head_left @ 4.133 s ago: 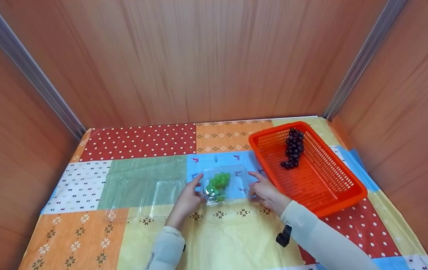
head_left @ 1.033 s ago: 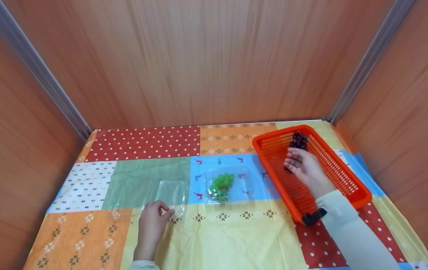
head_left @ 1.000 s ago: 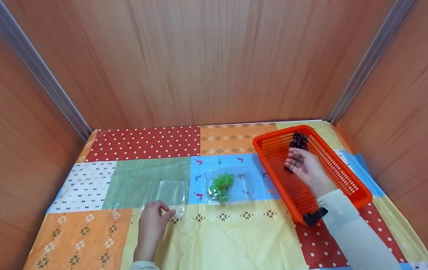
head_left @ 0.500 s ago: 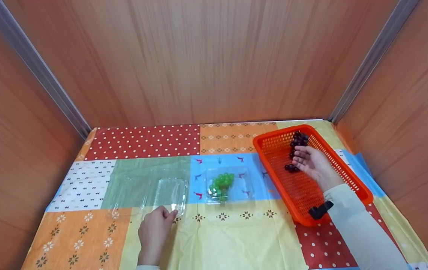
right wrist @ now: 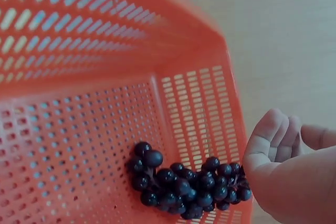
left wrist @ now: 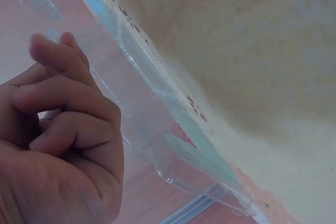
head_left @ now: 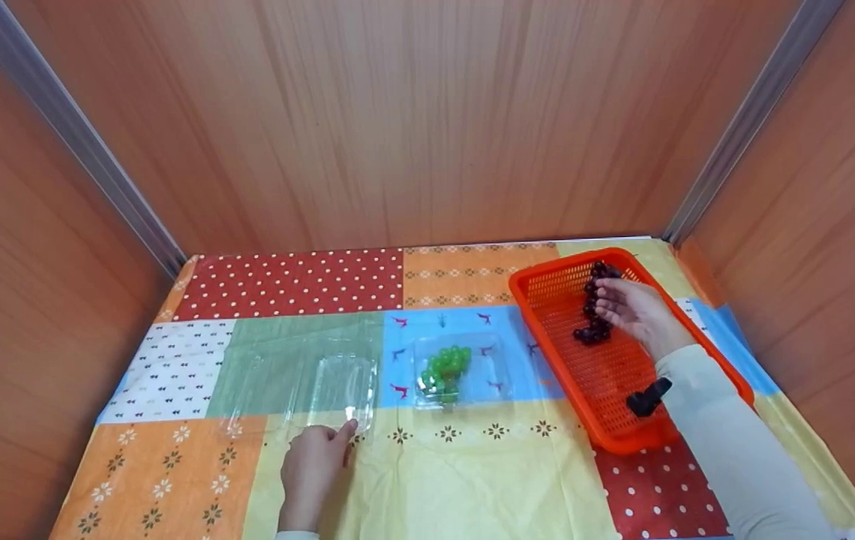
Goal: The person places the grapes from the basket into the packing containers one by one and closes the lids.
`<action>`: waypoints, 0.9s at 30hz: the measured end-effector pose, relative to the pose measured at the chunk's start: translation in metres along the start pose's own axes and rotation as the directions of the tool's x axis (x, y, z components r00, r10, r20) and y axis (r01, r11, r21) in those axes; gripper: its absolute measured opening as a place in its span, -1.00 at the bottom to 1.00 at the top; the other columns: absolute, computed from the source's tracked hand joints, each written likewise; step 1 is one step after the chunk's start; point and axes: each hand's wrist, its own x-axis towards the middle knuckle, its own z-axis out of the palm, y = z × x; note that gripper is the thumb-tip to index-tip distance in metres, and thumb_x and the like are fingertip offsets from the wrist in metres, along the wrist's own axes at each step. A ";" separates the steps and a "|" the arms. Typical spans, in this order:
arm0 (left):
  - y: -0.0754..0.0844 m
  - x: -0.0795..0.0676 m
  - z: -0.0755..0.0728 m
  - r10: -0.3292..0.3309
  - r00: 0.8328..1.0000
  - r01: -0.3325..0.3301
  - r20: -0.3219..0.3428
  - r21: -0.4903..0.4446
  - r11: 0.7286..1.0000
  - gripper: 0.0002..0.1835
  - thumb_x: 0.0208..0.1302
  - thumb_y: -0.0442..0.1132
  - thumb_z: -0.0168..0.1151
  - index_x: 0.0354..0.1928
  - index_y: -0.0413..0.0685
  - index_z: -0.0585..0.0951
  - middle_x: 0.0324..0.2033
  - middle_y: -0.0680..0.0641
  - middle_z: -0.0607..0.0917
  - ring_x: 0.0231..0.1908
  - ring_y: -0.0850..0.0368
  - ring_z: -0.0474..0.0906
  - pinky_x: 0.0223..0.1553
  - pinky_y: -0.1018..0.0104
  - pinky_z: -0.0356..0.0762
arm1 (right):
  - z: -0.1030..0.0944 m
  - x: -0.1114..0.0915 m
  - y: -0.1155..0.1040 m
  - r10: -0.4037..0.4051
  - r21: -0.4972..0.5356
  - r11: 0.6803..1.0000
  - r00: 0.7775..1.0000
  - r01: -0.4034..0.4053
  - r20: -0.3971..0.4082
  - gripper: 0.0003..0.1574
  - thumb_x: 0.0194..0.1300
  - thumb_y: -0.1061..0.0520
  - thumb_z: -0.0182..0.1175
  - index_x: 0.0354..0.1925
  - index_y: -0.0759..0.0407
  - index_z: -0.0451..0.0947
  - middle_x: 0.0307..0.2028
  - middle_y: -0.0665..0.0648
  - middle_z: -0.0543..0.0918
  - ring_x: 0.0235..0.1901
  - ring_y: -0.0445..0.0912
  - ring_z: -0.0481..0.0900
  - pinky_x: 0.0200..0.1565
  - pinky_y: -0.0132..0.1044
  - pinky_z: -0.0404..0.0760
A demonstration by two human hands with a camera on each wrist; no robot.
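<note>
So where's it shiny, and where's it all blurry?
Head view: a white glint on the clear tray, just by the left hand; left wrist view: dim, with the cloth a big blurry patch; right wrist view: tiny shiny dots on the dark grapes.

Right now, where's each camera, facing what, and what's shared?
Head: on the head, facing forward and down at the tablecloth; left hand, right hand and sleeves show.
Left wrist: on that wrist, looking past the left hand, at lower left, to a clear plastic container.
Right wrist: on that wrist, looking into the orange basket at dark grapes; part of right hand shows.
Shared by head and right wrist: orange basket, dark grapes, right hand.
</note>
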 end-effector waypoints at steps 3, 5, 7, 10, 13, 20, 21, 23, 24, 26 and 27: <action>0.001 0.000 -0.001 0.016 1.000 -0.015 0.004 -0.033 0.999 -0.42 0.28 0.20 0.06 -0.72 -0.06 0.59 -0.81 0.05 0.48 -0.76 0.16 0.29 -0.69 0.31 0.14 | -0.003 0.005 -0.001 0.006 0.001 1.000 1.000 -0.006 0.018 -0.72 0.30 0.12 0.18 -0.05 0.18 0.60 -0.33 0.07 0.67 -0.32 -0.07 0.57 0.07 -0.26 0.52; 0.002 0.001 -0.001 0.022 1.000 -0.022 0.006 -0.045 0.999 -0.44 0.29 0.18 0.06 -0.70 -0.07 0.61 -0.80 0.05 0.49 -0.75 0.16 0.29 -0.69 0.31 0.15 | -0.005 0.008 -0.001 0.015 -0.002 1.000 0.999 -0.015 0.032 -0.76 0.33 0.13 0.14 -0.10 0.19 0.62 -0.35 0.07 0.68 -0.32 -0.07 0.58 0.05 -0.26 0.53; 0.001 0.001 -0.002 0.024 1.000 -0.024 0.005 -0.052 0.998 -0.45 0.28 0.18 0.07 -0.68 -0.06 0.62 -0.79 0.05 0.50 -0.75 0.16 0.28 -0.69 0.32 0.15 | -0.007 0.011 -0.001 0.022 -0.001 1.000 0.999 -0.022 0.041 -0.78 0.36 0.13 0.10 -0.16 0.19 0.63 -0.35 0.07 0.69 -0.32 -0.07 0.58 0.04 -0.26 0.53; -0.002 0.002 -0.003 0.017 1.000 -0.016 0.013 -0.064 0.998 -0.47 0.27 0.18 0.08 -0.65 -0.05 0.63 -0.76 0.05 0.52 -0.74 0.17 0.28 -0.70 0.32 0.15 | -0.010 0.015 -0.001 0.023 -0.011 1.000 0.999 -0.023 0.041 -0.78 0.36 0.14 0.09 -0.19 0.20 0.64 -0.36 0.08 0.70 -0.34 -0.08 0.60 0.01 -0.26 0.56; -0.006 0.003 -0.003 0.008 1.000 -0.007 0.016 -0.075 0.997 -0.49 0.26 0.18 0.09 -0.64 -0.04 0.64 -0.75 0.06 0.54 -0.73 0.16 0.29 -0.68 0.31 0.15 | -0.012 0.020 -0.001 0.009 -0.028 1.000 0.999 -0.007 0.046 -0.81 0.33 0.17 0.13 -0.22 0.21 0.66 -0.39 0.09 0.72 -0.41 -0.10 0.63 -0.08 -0.27 0.60; -0.008 0.004 -0.001 0.003 1.000 -0.001 0.023 -0.089 0.996 -0.47 0.24 0.21 0.10 -0.64 -0.05 0.64 -0.75 0.06 0.54 -0.73 0.16 0.29 -0.68 0.31 0.16 | -0.018 0.025 -0.005 -0.002 -0.033 0.999 1.000 0.001 -0.022 -0.84 0.29 0.20 0.18 -0.34 0.18 0.70 -0.40 0.13 0.73 -0.45 -0.10 0.68 -0.16 -0.28 0.64; -0.008 0.004 -0.001 0.003 1.000 -0.001 0.025 -0.090 0.996 -0.47 0.24 0.21 0.10 -0.64 -0.05 0.64 -0.76 0.06 0.53 -0.73 0.16 0.29 -0.68 0.32 0.16 | -0.019 0.025 -0.006 0.001 -0.029 1.000 0.999 -0.002 -0.044 -0.83 0.29 0.19 0.18 -0.36 0.17 0.70 -0.39 0.13 0.73 -0.44 -0.10 0.68 -0.15 -0.28 0.63; -0.008 0.004 -0.001 -0.001 1.000 0.004 0.030 -0.089 0.996 -0.47 0.24 0.21 0.11 -0.64 -0.05 0.64 -0.75 0.05 0.54 -0.73 0.16 0.29 -0.68 0.32 0.16 | -0.020 0.025 -0.007 0.003 -0.026 1.000 0.996 -0.005 -0.085 -0.83 0.29 0.18 0.19 -0.38 0.15 0.70 -0.37 0.13 0.73 -0.42 -0.10 0.69 -0.10 -0.27 0.61; -0.008 0.004 -0.001 -0.004 0.999 0.007 0.033 -0.089 0.996 -0.47 0.24 0.20 0.11 -0.64 -0.06 0.63 -0.75 0.04 0.54 -0.73 0.16 0.29 -0.67 0.32 0.15 | -0.021 0.025 -0.008 -0.001 -0.020 1.000 0.994 -0.001 -0.106 -0.85 0.28 0.17 0.19 -0.34 0.15 0.70 -0.36 0.13 0.73 -0.41 -0.09 0.69 -0.09 -0.27 0.60; -0.008 0.004 -0.001 -0.006 0.999 0.010 0.035 -0.091 0.996 -0.48 0.24 0.20 0.11 -0.64 -0.06 0.63 -0.74 0.03 0.55 -0.73 0.16 0.29 -0.67 0.32 0.15 | -0.021 0.026 -0.009 -0.014 -0.008 1.000 0.990 0.013 -0.137 -0.86 0.28 0.16 0.20 -0.25 0.16 0.67 -0.35 0.13 0.73 -0.40 -0.09 0.70 -0.07 -0.27 0.59; -0.009 0.004 -0.001 -0.006 0.999 0.009 0.034 -0.092 0.996 -0.48 0.24 0.21 0.11 -0.64 -0.06 0.63 -0.73 0.02 0.55 -0.72 0.16 0.29 -0.67 0.32 0.15 | -0.021 0.026 -0.010 -0.021 -0.003 1.000 0.988 0.021 -0.151 -0.84 0.27 0.15 0.20 -0.21 0.17 0.66 -0.35 0.13 0.73 -0.38 -0.09 0.70 -0.06 -0.27 0.59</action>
